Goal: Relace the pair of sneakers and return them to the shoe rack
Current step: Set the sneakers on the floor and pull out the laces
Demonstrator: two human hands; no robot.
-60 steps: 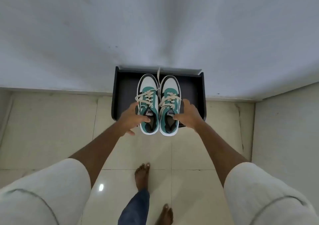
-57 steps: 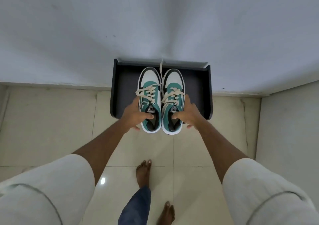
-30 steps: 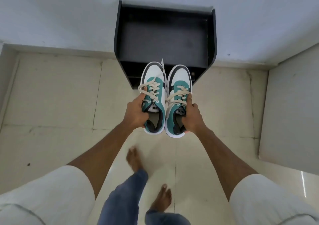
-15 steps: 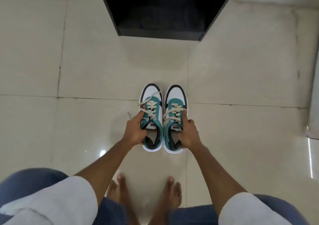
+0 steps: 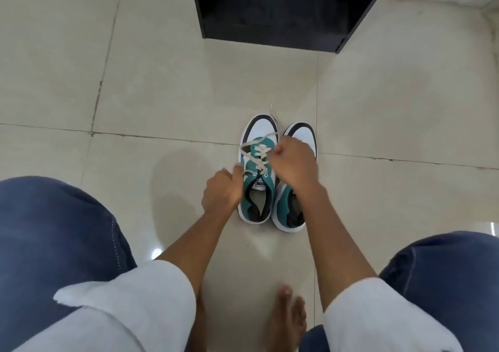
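Cream tile floor [image 5: 162,87]: fills the view, grout lines crossing at 9 and 3 o'clock.
Jeans [image 5: 54,238]: blue denim knees at 8 and 4 o'clock, spread wide apart.
Rack [image 5: 283,8]: black, open-fronted, at 12 o'clock, standing on the floor well apart from the shoes.
Sleeves [image 5: 140,297]: white, ending at the forearms, at 7 and 5 o'clock.
Left shoe [image 5: 258,189]: teal, white and black, on the floor just right of centre, toe toward 12 o'clock, touching or just beside its twin.
Right shoe [image 5: 289,211]: same colours, at the left shoe's 3 o'clock side, mostly covered by the right hand and wrist.
Right hand [image 5: 294,162]: curled shut over the shoes, fingers pinched on the lace near the left shoe's upper eyelets.
Left hand [image 5: 221,192]: against the left shoe's 9 o'clock side, fingers closed on a lace end by the lower eyelets.
Foot [image 5: 286,322]: bare, at 6 o'clock.
Lace [image 5: 256,157]: cream, crossed over the left shoe's tongue, one loose loop swinging toward 11 o'clock.
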